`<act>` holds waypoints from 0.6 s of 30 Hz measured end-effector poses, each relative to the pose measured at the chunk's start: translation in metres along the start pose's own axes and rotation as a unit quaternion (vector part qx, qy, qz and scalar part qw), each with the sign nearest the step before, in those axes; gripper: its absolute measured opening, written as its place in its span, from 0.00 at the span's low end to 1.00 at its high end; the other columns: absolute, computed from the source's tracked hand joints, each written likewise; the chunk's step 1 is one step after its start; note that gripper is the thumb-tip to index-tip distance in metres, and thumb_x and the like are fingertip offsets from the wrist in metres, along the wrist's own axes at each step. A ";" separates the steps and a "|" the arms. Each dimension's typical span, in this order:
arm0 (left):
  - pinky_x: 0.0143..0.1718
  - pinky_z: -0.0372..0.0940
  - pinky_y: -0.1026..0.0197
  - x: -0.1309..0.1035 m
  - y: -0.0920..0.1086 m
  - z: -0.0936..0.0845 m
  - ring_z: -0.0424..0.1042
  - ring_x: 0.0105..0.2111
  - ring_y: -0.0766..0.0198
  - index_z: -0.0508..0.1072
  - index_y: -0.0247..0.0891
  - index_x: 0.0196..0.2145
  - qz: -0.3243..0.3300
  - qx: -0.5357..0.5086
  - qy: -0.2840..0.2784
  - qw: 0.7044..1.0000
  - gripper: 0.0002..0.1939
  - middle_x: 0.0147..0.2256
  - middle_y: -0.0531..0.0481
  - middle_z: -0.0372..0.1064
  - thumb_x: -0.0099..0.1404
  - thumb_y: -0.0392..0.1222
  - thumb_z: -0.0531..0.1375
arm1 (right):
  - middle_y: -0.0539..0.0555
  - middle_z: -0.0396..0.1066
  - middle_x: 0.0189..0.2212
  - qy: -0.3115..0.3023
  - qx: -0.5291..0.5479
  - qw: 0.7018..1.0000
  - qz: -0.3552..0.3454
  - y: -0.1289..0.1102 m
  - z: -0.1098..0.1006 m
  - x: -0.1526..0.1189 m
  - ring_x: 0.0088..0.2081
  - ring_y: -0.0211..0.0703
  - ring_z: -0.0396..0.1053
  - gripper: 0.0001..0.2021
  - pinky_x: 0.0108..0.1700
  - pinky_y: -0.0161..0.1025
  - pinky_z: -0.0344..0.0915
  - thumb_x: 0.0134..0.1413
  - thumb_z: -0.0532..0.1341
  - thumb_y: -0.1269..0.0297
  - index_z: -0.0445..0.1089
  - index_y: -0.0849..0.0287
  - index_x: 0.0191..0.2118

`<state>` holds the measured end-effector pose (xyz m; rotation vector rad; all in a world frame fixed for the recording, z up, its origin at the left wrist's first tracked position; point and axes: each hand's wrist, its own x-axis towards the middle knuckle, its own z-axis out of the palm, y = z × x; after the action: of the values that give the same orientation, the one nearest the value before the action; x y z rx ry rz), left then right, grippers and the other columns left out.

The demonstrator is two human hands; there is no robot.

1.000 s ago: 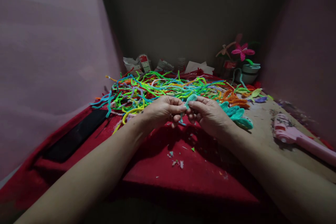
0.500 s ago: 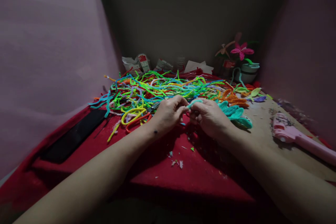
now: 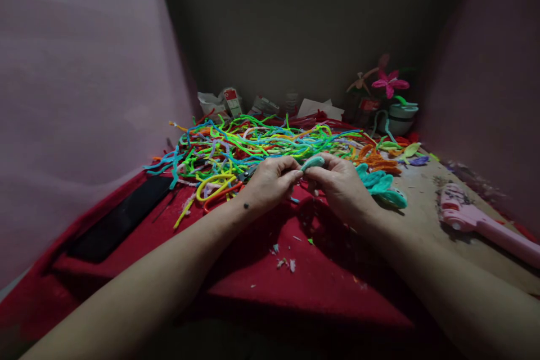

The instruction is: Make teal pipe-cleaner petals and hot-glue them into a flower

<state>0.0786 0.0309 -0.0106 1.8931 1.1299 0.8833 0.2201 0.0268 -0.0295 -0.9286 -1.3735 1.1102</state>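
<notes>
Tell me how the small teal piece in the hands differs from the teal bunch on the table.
The small teal piece is held between the left hand and right hand; the teal bunch lies on the table. The small teal piece looks paler and slimmer; the teal bunch is deeper-coloured, with several lobes. Both are teal.

Fingers (image 3: 290, 178) partly hide the teal piece (image 3: 313, 162); the pink tool (image 3: 470, 217) is cropped.

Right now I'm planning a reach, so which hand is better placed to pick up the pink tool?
Probably the right hand: the pink tool lies off to its right, farther from the left hand. Both hands pinch the mint piece, so the right would have to let go first.
</notes>
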 end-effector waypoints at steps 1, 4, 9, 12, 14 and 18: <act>0.17 0.53 0.69 0.000 0.001 -0.001 0.57 0.14 0.73 0.64 0.36 0.24 -0.012 -0.023 -0.006 1.000 0.06 0.15 0.59 0.57 0.57 0.37 0.54 | 0.45 0.61 0.15 -0.004 0.018 1.000 0.002 0.000 0.000 0.000 0.18 0.31 0.56 0.03 0.22 0.32 0.52 0.40 0.55 0.74 0.64 0.60 0.22; 0.17 0.53 0.69 0.001 0.004 -0.002 0.56 0.14 0.73 0.64 0.35 0.23 -0.034 -0.060 -0.011 0.998 0.05 0.15 0.59 0.57 0.56 0.36 0.54 | 0.46 0.62 0.18 -0.010 0.072 0.997 0.015 0.000 0.001 0.001 0.19 0.32 0.57 0.01 0.23 0.32 0.53 0.42 0.58 0.71 0.65 0.61 0.23; 0.18 0.52 0.69 0.000 0.002 -0.001 0.55 0.14 0.74 0.64 0.35 0.23 -0.022 -0.014 0.000 1.000 0.07 0.14 0.59 0.56 0.57 0.38 0.54 | 0.46 0.62 0.16 0.005 0.046 0.999 0.027 0.003 0.000 0.002 0.19 0.31 0.57 0.04 0.23 0.33 0.53 0.41 0.60 0.69 0.65 0.62 0.20; 0.19 0.52 0.69 0.000 -0.002 0.002 0.56 0.15 0.74 0.65 0.35 0.23 -0.011 0.022 0.023 0.999 0.07 0.14 0.58 0.58 0.57 0.39 0.54 | 0.46 0.62 0.15 0.007 0.020 1.000 0.021 0.004 -0.001 0.003 0.18 0.31 0.56 0.06 0.23 0.32 0.52 0.42 0.60 0.68 0.65 0.62 0.20; 0.19 0.53 0.69 0.001 -0.004 0.004 0.57 0.16 0.73 0.66 0.35 0.24 -0.005 0.036 0.039 0.999 0.07 0.16 0.57 0.60 0.57 0.40 0.54 | 0.46 0.61 0.14 0.005 -0.009 1.000 0.009 0.004 -0.002 0.002 0.18 0.31 0.55 0.09 0.22 0.32 0.52 0.44 0.60 0.67 0.64 0.62 0.18; 0.19 0.53 0.69 0.000 -0.005 0.006 0.57 0.16 0.73 0.66 0.34 0.24 -0.002 0.025 0.035 0.999 0.06 0.16 0.57 0.60 0.56 0.39 0.54 | 0.45 0.61 0.15 0.014 -0.023 1.000 0.012 0.003 -0.002 0.001 0.18 0.31 0.55 0.10 0.21 0.33 0.50 0.43 0.61 0.63 0.63 0.61 0.19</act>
<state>0.0815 0.0314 -0.0175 1.9127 1.2069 0.9329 0.2222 0.0283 -0.0318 -0.9922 -1.3737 1.0829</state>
